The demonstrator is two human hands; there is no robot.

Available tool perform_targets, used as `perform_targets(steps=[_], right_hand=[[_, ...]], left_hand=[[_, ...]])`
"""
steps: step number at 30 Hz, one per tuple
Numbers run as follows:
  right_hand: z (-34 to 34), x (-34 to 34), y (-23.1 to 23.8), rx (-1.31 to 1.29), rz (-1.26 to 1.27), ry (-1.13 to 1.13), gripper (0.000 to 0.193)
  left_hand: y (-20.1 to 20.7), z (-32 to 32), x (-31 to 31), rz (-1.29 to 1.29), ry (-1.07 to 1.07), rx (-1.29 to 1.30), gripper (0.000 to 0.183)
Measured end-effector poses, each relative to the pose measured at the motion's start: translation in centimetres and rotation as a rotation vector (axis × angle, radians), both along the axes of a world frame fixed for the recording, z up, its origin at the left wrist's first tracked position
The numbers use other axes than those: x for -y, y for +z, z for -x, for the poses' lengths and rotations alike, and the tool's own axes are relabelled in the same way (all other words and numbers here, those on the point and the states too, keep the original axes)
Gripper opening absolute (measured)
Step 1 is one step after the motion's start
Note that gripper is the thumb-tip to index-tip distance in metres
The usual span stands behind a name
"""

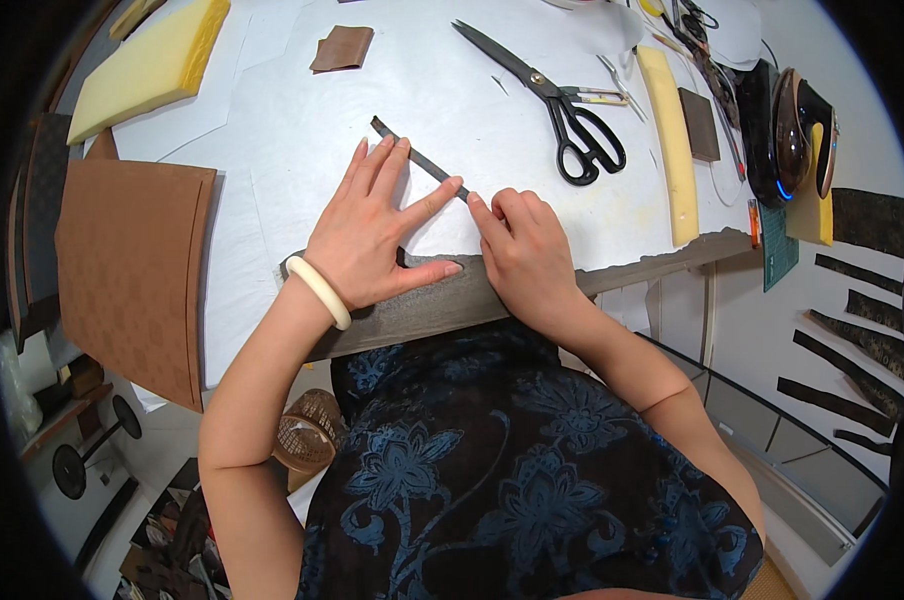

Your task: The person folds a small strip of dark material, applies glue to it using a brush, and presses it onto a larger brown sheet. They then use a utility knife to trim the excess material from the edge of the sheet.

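Observation:
A narrow dark strip (431,168) lies slantwise on the white table covering (302,190), its far end slightly curled up. My left hand (365,232), with a cream bangle at the wrist, is spread flat. Its fingertips rest on the strip and its thumb points right over the grey front edge. At the strip's near end is my right hand (527,250), index fingertip on the strip and the other fingers curled in. Its thumb is mostly hidden. Large black-handled scissors (538,80) lie to the right, blades spread little if at all.
A brown patterned panel (132,270) lies at left, below a yellow foam block (152,65). Small brown pieces (343,48) lie farther back. On the right are a long pale-yellow bar (669,150), a dark block (699,124) and an iron (794,130). Dark strips (842,370) hang beyond.

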State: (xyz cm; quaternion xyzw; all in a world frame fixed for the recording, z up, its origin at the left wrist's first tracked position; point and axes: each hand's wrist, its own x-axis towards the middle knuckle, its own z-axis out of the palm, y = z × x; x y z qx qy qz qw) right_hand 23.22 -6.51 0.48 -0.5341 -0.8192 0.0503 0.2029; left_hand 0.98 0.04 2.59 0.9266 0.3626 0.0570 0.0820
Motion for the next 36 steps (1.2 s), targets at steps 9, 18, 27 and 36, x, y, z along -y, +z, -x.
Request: perform_targets(steps=[9, 18, 27, 36], right_hand=[[-2.2, 0.4, 0.1, -0.196, -0.086, -0.013, 0.037], [-1.5, -1.4, 0.2, -0.373, 0.023, -0.04, 0.021], [-1.0, -2.4, -0.3, -0.209, -0.115, 0.066, 0.01], [-1.3, -2.9, -0.2, -0.121, -0.134, 0.174, 0.007]], left_hand=[[0.3, -0.3, 0.3, 0.039, -0.002, -0.042, 0.086], [0.3, -0.2, 0.1, -0.004, -0.021, -0.066, 0.086], [-0.1, -0.2, 0.1, -0.024, -0.023, -0.063, 0.085], [0.5, -0.1, 0.0, -0.035, -0.05, -0.047, 0.09]])
